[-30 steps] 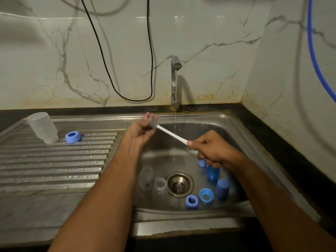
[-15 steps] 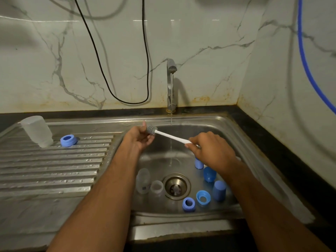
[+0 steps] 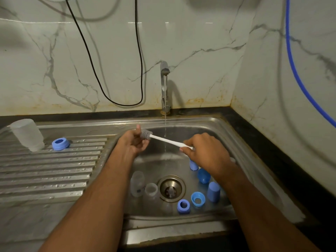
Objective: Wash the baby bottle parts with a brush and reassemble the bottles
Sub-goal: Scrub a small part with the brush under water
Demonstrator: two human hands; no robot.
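My right hand (image 3: 207,153) grips the white handle of the bottle brush (image 3: 169,141) over the sink basin (image 3: 241,142). The grey bristle head points left and touches the curled fingers of my left hand (image 3: 132,141); whether a small part sits in that hand is hidden. On the basin floor lie a clear bottle (image 3: 137,183), a small clear cup (image 3: 151,190), two blue rings (image 3: 183,206) (image 3: 198,199) and blue caps (image 3: 213,191) (image 3: 204,176). Another blue piece (image 3: 193,165) shows under my right hand.
The tap (image 3: 165,86) runs a thin stream into the basin, just behind the brush handle. On the ribbed drainboard (image 3: 54,170) at left stand an upturned clear bottle (image 3: 27,134) and a blue ring (image 3: 60,143). The drain (image 3: 171,188) is in mid-basin. Marble walls close the back and right.
The brush head has slid out of my left fingers and shows more. Both hands stay over the basin near the stream.
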